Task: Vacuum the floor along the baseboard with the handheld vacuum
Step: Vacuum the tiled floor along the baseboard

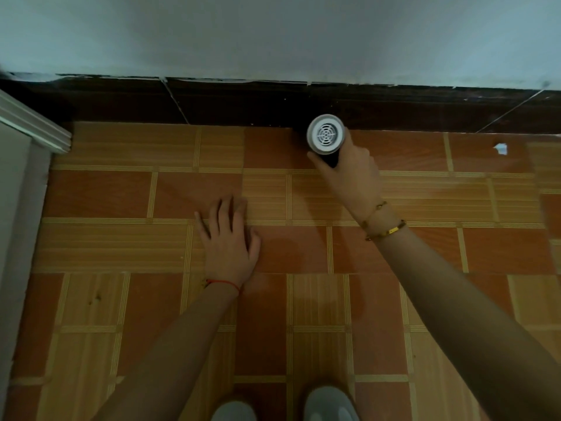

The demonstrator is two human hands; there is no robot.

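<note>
The handheld vacuum is a dark cylinder with a white round vented end cap facing me. It stands nearly upright, nozzle end hidden below it, right where the floor meets the dark baseboard. My right hand is wrapped around its body from the right. My left hand lies flat on the patterned orange and tan floor, fingers spread, holding nothing, well to the left of and nearer than the vacuum.
A pale wall rises above the baseboard. A grey-white door frame or cabinet edge juts in at the left. A small white scrap lies on the floor near the baseboard at right. Two grey shoes show at the bottom.
</note>
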